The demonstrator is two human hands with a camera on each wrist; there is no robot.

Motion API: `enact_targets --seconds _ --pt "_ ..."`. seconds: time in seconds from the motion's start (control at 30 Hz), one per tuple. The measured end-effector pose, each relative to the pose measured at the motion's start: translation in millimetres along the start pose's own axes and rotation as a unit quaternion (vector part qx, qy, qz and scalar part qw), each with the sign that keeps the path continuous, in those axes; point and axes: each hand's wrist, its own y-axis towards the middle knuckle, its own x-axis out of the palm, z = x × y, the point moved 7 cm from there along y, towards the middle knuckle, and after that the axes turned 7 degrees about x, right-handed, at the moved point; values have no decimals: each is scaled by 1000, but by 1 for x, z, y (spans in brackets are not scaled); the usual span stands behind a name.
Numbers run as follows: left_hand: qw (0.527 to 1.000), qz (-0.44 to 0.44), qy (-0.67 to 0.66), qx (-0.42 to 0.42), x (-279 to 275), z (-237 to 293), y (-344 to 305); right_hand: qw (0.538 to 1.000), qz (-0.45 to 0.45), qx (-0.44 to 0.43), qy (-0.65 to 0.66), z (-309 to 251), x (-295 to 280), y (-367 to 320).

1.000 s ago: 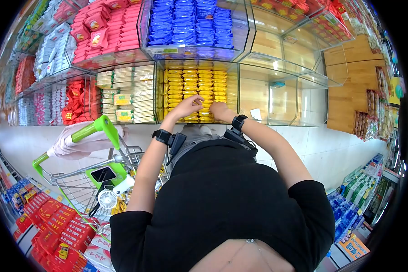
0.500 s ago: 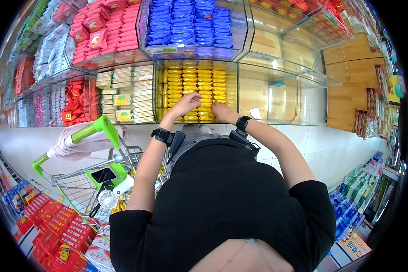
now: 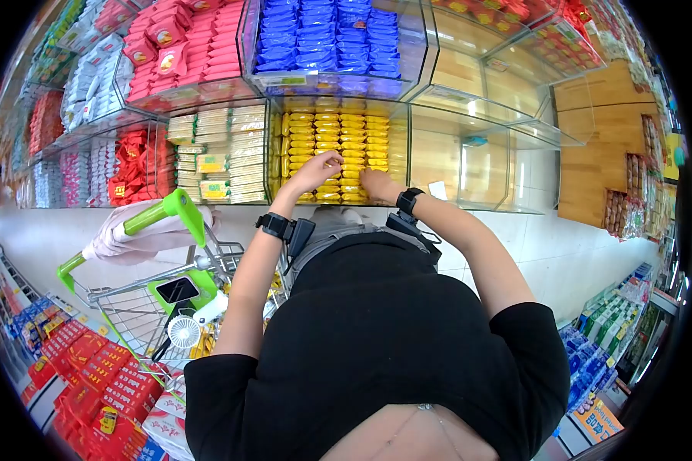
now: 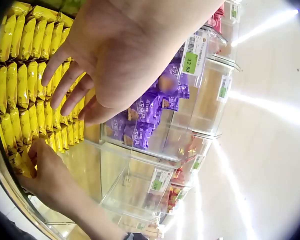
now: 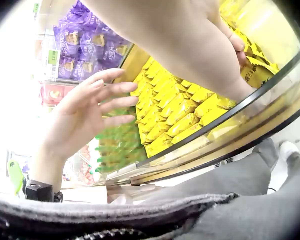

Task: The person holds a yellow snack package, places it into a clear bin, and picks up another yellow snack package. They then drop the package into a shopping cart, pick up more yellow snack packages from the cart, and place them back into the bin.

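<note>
Rows of yellow snack packets (image 3: 327,138) stand packed in a glass-walled bin. My left hand (image 3: 315,173) hovers over the near part of those rows, its fingers loosely bent and holding nothing; the left wrist view shows its palm and spread fingers. At the bin's near right corner, my right hand (image 3: 380,186) reaches down among the packets. In the left wrist view its thumb and fingers pinch a yellow packet (image 4: 24,164) at the end of a row. The right wrist view shows curled fingers (image 5: 236,44) beside a packet (image 5: 257,74) close to the glass front.
Blue-purple packets (image 3: 327,38) fill the bin behind, pink ones (image 3: 184,54) stand farther left. Pale packets (image 3: 219,157) lie in the left neighbouring bin. A shopping cart with a green handle (image 3: 150,219) stands at my left. The glass front edge (image 5: 220,117) runs before the yellow packets.
My right hand has shifted slightly right, staying at the bin's near right corner. The left hand has barely moved over the rows. The view has tilted a little.
</note>
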Motion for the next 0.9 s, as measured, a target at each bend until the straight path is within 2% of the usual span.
enact_targets --seconds 0.1,0.17,0.27,0.4,0.5,0.57,0.63,0.73,0.8,0.83,0.9 --pt "1000 8 -9 4 -2 4 -2 999 17 -48 -11 -2 -6 -2" --pt "1000 5 -14 -8 -1 8 -4 995 -9 -90 -31 0 6 3" --pt "999 -1 -15 -33 2 -1 -1 995 6 -101 -15 2 0 -6" --pt "999 -11 1 -34 3 4 -1 995 16 -102 -9 4 -1 -6" --pt "999 -16 -1 -43 3 2 -1 996 -30 -86 2 4 -16 -7" --pt "999 -13 3 -46 3 0 0 991 -107 -74 -6 13 0 8" --pt "999 -16 3 -47 3 0 1 993 -102 -63 10 14 -1 8" --pt "998 -20 -3 -51 3 2 2 993 -117 -21 -5 8 -5 -2" --pt "998 -24 -10 -53 5 0 5 990 -123 52 41 11 -15 -11" --pt "999 -21 -2 -33 5 -1 7 990 -123 52 41 12 -15 -12" --pt "1000 -19 7 -13 4 3 9 995 -99 -17 -26 6 -18 -14"
